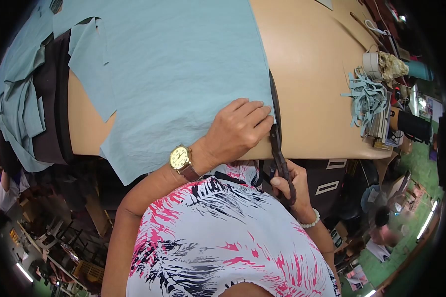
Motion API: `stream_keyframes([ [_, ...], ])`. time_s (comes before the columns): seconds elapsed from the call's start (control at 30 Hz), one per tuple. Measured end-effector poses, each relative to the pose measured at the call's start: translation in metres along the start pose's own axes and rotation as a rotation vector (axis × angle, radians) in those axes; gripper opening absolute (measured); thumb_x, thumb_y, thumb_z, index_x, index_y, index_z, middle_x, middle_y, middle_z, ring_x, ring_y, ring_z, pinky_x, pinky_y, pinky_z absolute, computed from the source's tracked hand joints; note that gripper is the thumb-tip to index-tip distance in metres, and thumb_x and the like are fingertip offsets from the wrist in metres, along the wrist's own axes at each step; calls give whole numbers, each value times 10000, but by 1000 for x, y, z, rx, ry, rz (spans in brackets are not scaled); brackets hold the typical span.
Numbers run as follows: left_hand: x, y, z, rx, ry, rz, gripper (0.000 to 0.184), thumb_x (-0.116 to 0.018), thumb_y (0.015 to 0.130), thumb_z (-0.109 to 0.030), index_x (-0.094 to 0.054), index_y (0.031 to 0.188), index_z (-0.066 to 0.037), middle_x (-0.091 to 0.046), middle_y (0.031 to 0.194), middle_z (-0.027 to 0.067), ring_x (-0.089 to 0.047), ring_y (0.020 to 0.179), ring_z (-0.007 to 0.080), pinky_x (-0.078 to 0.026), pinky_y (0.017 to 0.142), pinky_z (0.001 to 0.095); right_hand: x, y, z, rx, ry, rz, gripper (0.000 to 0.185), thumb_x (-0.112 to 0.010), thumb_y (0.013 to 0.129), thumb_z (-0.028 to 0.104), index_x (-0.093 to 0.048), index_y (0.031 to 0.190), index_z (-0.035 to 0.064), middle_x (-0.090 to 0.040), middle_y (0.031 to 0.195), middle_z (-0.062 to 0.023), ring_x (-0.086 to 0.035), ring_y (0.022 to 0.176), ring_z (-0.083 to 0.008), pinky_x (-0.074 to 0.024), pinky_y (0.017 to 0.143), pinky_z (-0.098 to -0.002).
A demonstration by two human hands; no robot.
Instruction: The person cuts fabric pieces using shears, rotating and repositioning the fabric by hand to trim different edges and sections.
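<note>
A large piece of light blue fabric (178, 74) lies spread over the tan tabletop, its lower left corner hanging past the front edge. My left hand (240, 127), with a watch (180, 157) on the wrist, is closed with curled fingers on the fabric's right edge. My right hand (297, 185) grips dark-handled scissors (277, 153) by the front edge of the table. The scissors point away from me and touch the fabric's edge just beside my left fingertips. A narrow dark strip (275, 94) shows along that edge; I cannot tell what it is.
Blue fabric scraps (366, 96) lie in a heap at the right, beside a white roll (370, 64) and a stack of papers (380, 119). More blue fabric (17, 109) is bunched at the left by dark cloth (52, 99). Dark drawers (327, 173) sit below the table.
</note>
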State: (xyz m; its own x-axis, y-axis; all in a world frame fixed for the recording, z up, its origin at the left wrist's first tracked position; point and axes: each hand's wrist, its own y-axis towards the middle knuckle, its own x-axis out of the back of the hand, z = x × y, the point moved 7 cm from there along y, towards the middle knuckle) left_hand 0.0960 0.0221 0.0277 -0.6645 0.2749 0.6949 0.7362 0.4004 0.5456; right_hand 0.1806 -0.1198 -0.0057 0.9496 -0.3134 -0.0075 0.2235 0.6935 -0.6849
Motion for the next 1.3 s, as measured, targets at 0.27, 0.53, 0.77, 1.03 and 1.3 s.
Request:
stream_keyframes([
  [0.27, 1, -1, -1, -6, -8, 8, 184, -585, 673, -92, -619, 845, -36, -627, 943, 86, -611, 882, 227, -495, 757, 361, 4, -4, -11, -4, -26, -44, 300, -741, 723, 178, -472, 656, 64, -456, 506, 43, -413, 434, -15, -296, 391, -170],
  [0.53, 1, -2, -1, -8, -25, 3, 180, -586, 675, -93, -618, 842, -35, -629, 933, 86, -613, 874, 224, -496, 754, 362, -1, -4, -5, 51, 43, -3, 282, -745, 706, 164, -489, 687, 47, -477, 540, 29, -433, 446, -32, -321, 402, -182],
  [0.77, 5, -6, -9, -36, -58, 6, 175, -586, 674, -93, -622, 835, -33, -630, 920, 88, -615, 869, 222, -495, 751, 354, -2, 11, 8, 68, -27, 2, 295, -739, 699, 198, -498, 710, 29, -500, 564, 5, -465, 459, -52, -365, 429, -190],
  [1.03, 8, -7, -10, -7, -88, -3, 173, -588, 683, -93, -630, 841, -36, -637, 920, 87, -618, 868, 217, -494, 754, 344, -4, 15, 10, 86, 5, -18, 278, -728, 713, 181, -494, 701, 32, -494, 545, 4, -461, 447, -52, -356, 414, -180],
  [1.3, 9, -8, -11, -6, -96, -2, 179, -601, 678, -95, -632, 845, -39, -640, 920, 84, -621, 866, 213, -493, 756, 341, -1, 12, 0, 53, -24, -55, 273, -728, 731, 171, -497, 683, 35, -486, 530, 17, -442, 429, -39, -336, 395, -180],
])
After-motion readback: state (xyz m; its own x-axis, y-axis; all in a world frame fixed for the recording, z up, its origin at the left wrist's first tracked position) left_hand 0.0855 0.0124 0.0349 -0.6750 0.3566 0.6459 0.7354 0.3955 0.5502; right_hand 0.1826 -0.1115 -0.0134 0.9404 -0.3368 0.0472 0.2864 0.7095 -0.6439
